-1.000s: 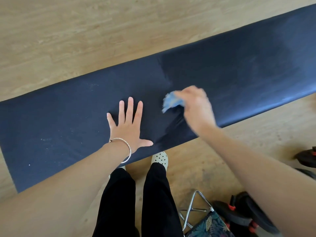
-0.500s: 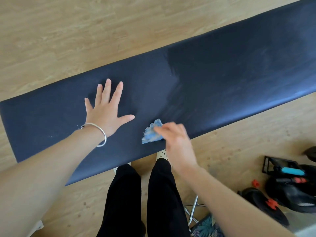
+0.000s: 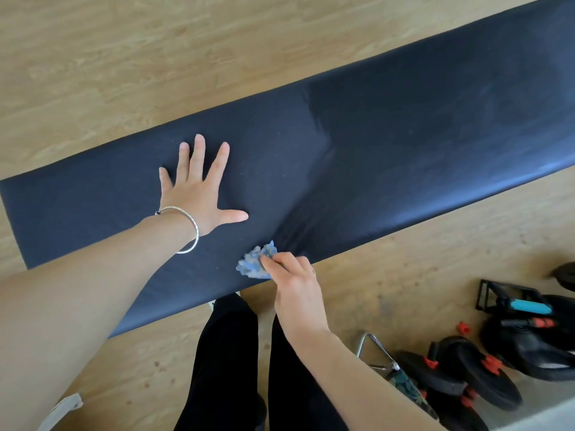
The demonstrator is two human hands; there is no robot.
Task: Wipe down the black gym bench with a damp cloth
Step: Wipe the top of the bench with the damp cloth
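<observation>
The long black gym bench [image 3: 404, 144] runs slantwise across the view, from lower left to upper right. Its right part looks darker and shiny with wet streaks; the left part is matte with a few pale specks. My left hand [image 3: 199, 188], with a silver bangle on the wrist, rests flat on the pad with fingers spread. My right hand [image 3: 292, 284] pinches a crumpled blue cloth [image 3: 256, 264] and holds it against the bench at its near edge, just right of my left thumb.
Wooden floor [image 3: 124, 57] surrounds the bench. My legs in black trousers [image 3: 230, 362] stand at the near edge. At the lower right lie black weight plates with red collars [image 3: 460, 377], a black device with a cyan part [image 3: 522, 306] and a chrome frame [image 3: 373, 353].
My right hand has dragged the cloth from mid-bench toward the near edge. My left hand stays flat on the pad and now lies farther left of the cloth. The view has shifted.
</observation>
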